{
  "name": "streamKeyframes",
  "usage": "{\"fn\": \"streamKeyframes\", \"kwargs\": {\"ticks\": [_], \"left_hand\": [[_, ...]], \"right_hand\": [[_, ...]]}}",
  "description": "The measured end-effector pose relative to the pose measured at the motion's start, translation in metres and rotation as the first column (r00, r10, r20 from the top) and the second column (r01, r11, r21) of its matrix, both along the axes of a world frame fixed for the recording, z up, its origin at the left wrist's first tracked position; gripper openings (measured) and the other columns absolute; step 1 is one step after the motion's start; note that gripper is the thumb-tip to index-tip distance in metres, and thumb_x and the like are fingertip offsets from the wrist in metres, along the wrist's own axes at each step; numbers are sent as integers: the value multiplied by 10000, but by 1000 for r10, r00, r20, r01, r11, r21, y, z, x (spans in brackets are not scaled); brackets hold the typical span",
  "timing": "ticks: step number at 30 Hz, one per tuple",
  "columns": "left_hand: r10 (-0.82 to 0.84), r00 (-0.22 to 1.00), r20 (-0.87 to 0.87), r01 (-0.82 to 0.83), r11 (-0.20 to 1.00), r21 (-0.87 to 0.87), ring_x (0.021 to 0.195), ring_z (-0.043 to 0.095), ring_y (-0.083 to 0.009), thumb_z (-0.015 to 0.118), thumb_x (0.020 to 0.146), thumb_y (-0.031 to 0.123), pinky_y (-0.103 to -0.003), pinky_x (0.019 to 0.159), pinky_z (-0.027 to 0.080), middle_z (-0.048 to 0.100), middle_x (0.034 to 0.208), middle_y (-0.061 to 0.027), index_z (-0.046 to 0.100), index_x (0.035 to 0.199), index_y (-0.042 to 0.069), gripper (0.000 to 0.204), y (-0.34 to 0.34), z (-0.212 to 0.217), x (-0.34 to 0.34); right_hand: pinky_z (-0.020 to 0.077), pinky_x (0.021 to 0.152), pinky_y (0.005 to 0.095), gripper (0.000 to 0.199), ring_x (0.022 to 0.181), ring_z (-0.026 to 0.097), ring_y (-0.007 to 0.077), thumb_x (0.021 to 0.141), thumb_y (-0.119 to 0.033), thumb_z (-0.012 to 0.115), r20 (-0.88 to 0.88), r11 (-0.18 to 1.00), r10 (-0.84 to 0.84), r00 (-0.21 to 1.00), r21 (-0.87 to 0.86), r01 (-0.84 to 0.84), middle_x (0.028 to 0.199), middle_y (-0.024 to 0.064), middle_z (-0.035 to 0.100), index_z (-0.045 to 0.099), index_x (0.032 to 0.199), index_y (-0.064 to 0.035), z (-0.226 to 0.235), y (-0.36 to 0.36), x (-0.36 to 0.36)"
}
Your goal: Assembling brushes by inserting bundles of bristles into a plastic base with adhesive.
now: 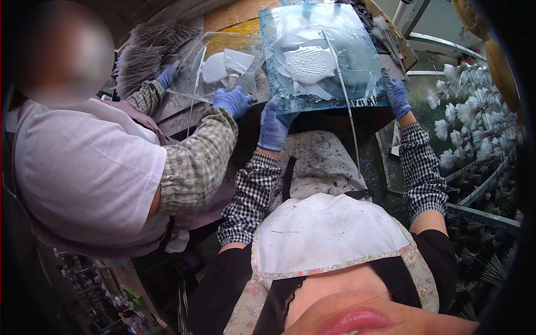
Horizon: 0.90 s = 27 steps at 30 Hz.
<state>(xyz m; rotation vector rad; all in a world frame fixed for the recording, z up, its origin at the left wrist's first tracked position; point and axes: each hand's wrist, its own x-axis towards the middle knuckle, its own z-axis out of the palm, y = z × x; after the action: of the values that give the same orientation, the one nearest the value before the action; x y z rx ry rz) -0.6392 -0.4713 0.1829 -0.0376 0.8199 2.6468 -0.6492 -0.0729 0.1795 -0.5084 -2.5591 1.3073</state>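
Note:
A blue-tinted glass sheet (357, 53), smeared with white paste, lies in front of me at the bench's near edge. Near its middle sits a thick patch of white paste (310, 64) with a dimpled surface. Across the sheet runs a thin paste-coated rod (341, 84), its lower end hanging over my lap. My left hand (272, 127), in a blue glove, grips the sheet's near left corner, some fingers hidden beneath. At the right edge my right hand (397, 96), also gloved, is closed on the sheet's side.
On my left a co-worker's gloved hand (233, 101) holds a scraper (232, 78) over a clear sheet (181, 84) with white paste and another rod. Bundles of thin wires (148, 53) lie beyond. Racks of white-tipped wire stems (469, 106) stand at my right.

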Motion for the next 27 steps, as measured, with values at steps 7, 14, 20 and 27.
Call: {"fn": "streamKeyframes", "kwargs": {"ticks": [7, 14, 20, 27], "left_hand": [[-30, 998, 57, 13, 959, 282, 1138, 618, -250, 616, 935, 146, -389, 984, 530, 614, 1264, -125, 537, 1301, 14, 397, 2, -16, 4], [-9, 998, 58, -19, 888, 460, 1149, 601, -248, 598, 929, 120, -394, 988, 510, 638, 1240, -117, 576, 1241, 17, 329, 4, -25, 11], [-1, 999, -49, 28, 844, 536, 1150, 593, -245, 599, 928, 134, -413, 1022, 484, 627, 1241, -119, 566, 1246, 25, 338, -2, -23, 13], [76, 994, 78, -101, 918, 384, 1150, 595, -256, 611, 911, 95, -441, 1021, 503, 619, 1229, -114, 544, 1264, 39, 364, -2, -8, 19]], "right_hand": [[511, 676, 365, 676, 640, 631, 221, 964, -610, 514, -69, 1000, 15, 997, -4, -15, 738, 150, 673, 723, 929, 32, -3, -2, -9], [517, 706, 371, 677, 681, 649, 252, 953, -604, 536, -124, 996, 44, 991, -68, -53, 743, 172, 673, 724, 948, 47, -8, -2, -16], [505, 657, 363, 606, 652, 613, 205, 973, -553, 540, -26, 981, -28, 999, -194, 23, 751, 133, 666, 722, 957, 25, -1, -19, -17], [496, 636, 344, 540, 646, 573, 141, 989, -503, 550, -123, 1000, -17, 992, 6, 18, 776, 111, 678, 720, 989, 10, -6, -19, -20]]}}
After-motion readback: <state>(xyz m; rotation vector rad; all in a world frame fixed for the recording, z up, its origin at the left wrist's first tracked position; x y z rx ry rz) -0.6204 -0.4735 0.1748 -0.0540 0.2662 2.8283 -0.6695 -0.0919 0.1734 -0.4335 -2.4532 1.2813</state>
